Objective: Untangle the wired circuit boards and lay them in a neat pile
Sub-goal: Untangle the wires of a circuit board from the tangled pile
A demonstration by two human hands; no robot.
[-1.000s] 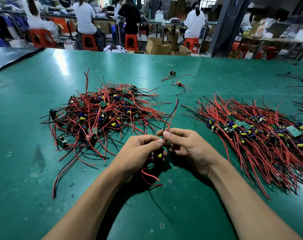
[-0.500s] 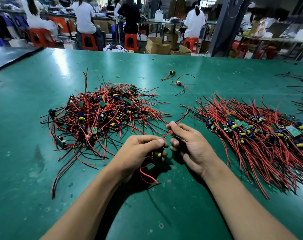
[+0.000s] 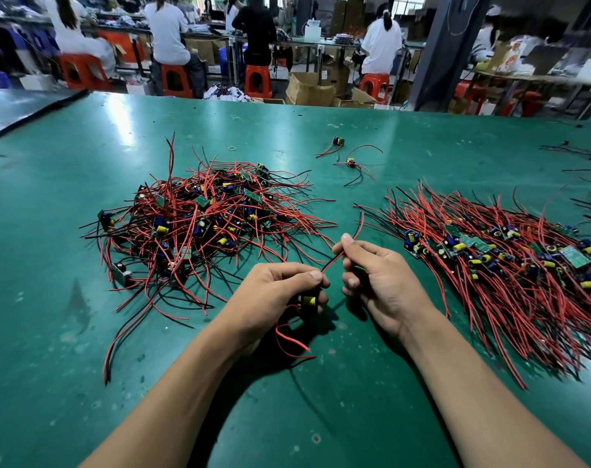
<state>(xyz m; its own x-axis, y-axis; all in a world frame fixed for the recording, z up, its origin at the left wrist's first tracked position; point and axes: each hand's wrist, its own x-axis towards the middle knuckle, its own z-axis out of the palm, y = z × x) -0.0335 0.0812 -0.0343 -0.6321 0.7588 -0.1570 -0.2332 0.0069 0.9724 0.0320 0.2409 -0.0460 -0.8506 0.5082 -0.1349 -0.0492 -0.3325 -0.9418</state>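
Circuit board (image 3: 309, 300) gripped in my left hand (image 3: 270, 295), right hand (image 3: 382, 282) pinching its wires (image 3: 333, 262); yanking might rip them loose

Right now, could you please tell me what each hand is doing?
Left hand: closed, holding a circuit board.
Right hand: closed, pinching its red wire.

A small circuit board with a yellow capacitor and red and black wires (image 3: 309, 300) is gripped. A tangled heap of red-wired boards (image 3: 202, 224) is spread just left of the grip, and an orderly pile of wired boards (image 3: 490, 261) is laid to its right.
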